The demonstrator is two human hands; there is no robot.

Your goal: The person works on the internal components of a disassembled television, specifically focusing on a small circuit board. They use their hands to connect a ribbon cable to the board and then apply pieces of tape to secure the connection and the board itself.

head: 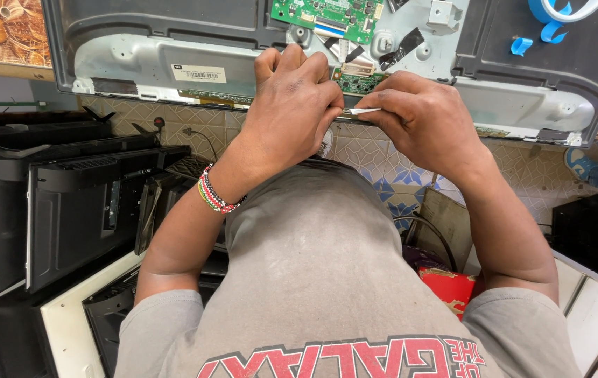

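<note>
1. Both my hands meet at the near edge of the opened monitor point(173, 52): left hand point(292, 105) curled against the small circuit strip point(358, 82), right hand point(418, 115) pinching a thin white ribbon end point(363, 110).
2. Beyond, the back cover is off; I judge the green board point(327, 17) still mounted, so removal remains.

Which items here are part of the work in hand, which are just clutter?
In use: left hand and right hand pinching a thin white flat strip at the small green circuit strip on the opened grey monitor back.

Lying about: blue tape roll, stacked black monitor shells, red box.
</note>
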